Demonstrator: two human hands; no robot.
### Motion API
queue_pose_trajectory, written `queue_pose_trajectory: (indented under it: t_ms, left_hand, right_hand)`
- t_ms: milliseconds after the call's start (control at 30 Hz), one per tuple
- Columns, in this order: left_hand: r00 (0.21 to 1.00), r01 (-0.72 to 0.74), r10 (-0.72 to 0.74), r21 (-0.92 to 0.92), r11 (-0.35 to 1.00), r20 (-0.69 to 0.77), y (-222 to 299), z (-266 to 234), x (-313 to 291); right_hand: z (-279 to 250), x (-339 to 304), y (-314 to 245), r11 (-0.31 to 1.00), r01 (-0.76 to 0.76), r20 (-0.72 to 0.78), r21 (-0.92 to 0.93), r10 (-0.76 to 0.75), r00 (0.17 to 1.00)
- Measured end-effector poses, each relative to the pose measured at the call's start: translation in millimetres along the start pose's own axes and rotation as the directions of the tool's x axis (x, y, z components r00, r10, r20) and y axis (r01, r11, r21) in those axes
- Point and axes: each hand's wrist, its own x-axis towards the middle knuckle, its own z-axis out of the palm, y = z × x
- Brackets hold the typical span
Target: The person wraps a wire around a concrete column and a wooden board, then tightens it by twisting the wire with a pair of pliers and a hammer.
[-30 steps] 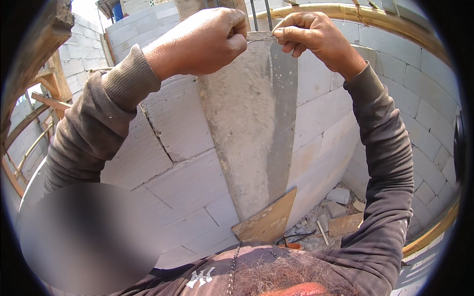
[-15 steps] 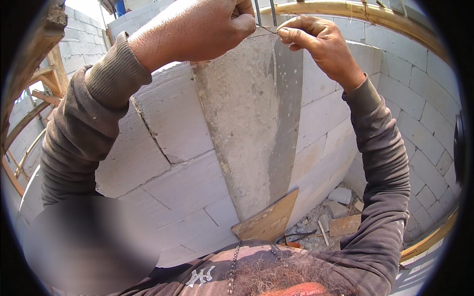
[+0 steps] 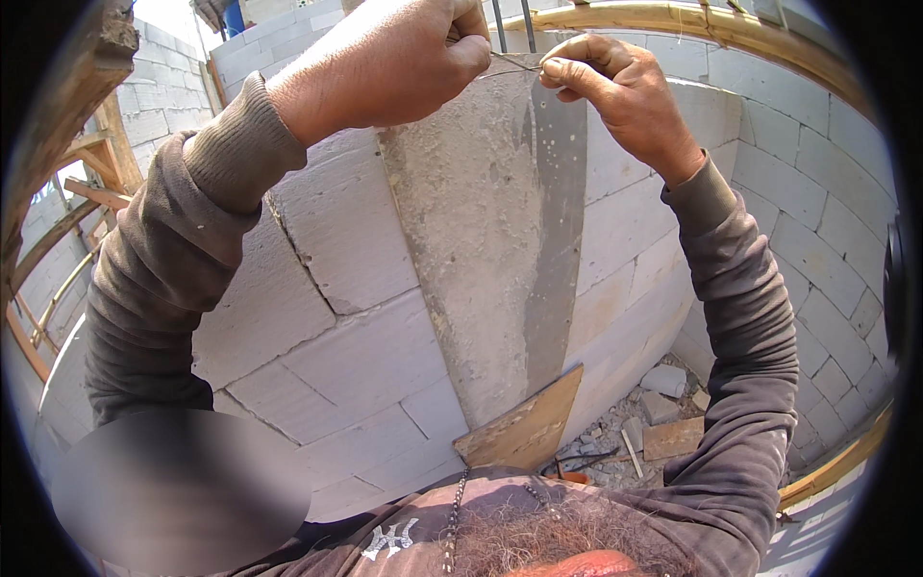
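At the top of the wall, a thin dark strand [image 3: 511,62], wire or string, stretches between my two hands. My left hand [image 3: 409,67] is closed at the strand's left end; its fingertips are partly hidden behind the hand. My right hand [image 3: 630,101] pinches the right end between thumb and forefinger. Just behind the strand, two steel bars [image 3: 528,27] rise from the head of a grey concrete column [image 3: 466,221]. Both hands hover over the column's upper end.
White block walls [image 3: 346,231] flank the column. A bamboo pole [image 3: 673,19] crosses the far side, and timber framing [image 3: 115,144] stands at the left. Below, a wooden board [image 3: 524,418] leans at the column's foot beside rubble and broken blocks [image 3: 663,381].
My left hand has shifted slightly down, and its forearm a little to the right. My right hand stays nearly in place, and the strand remains between both hands.
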Motion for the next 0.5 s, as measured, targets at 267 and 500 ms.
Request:
queue_pose_trajectory:
  t_ms: [267,500]
  left_hand:
    - [0.934,-0.338,0.348,0.114,0.934,-0.086,-17.0,19.9,52.7]
    - [0.655,-0.744,0.748,0.079,0.663,-0.108,-16.9,34.8,90.3]
  right_hand:
    - [16.3,-18.0,-28.1,0.861,0.275,-0.060,-0.428,-0.330,0.942]
    - [-3.4,8.1,-42.1,0.362,0.665,0.368,-0.653,-0.616,0.697]
